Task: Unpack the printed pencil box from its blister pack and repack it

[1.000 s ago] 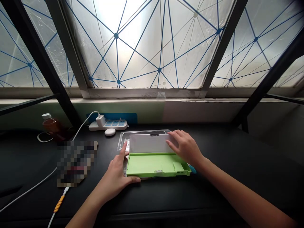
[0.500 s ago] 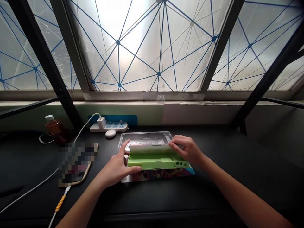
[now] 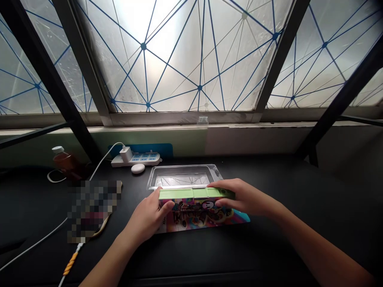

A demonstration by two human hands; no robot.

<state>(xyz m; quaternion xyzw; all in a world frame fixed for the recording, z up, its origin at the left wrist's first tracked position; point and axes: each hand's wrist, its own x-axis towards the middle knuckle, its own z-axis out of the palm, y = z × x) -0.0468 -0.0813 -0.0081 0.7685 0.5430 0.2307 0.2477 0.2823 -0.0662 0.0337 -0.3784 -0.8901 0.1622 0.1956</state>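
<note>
A light green plastic case (image 3: 191,193), long and box-shaped like a pencil case, is held between both hands with a narrow green side facing up. My left hand (image 3: 151,215) grips its left end, thumb on the near face and fingers behind. My right hand (image 3: 239,195) has the right end, fingers over the top and thumb in front. Below and in front of the case is a colourful printed card (image 3: 203,223) with cartoon pictures. Where the case's near face ends and the card begins is hard to tell. Just behind lies a clear plastic tray (image 3: 154,175).
On the black table (image 3: 287,247), a blurred-out phone (image 3: 94,211) with a white cable lies at left. Behind it are a bottle with a white cap (image 3: 67,163), a white power strip (image 3: 152,159) and a small white round case (image 3: 138,169). A window is beyond.
The green case was open towards me, its hollow inside showing and a translucent lid raised. Now its inside is out of sight and it is turned. My right hand moved down to grip its right end.
</note>
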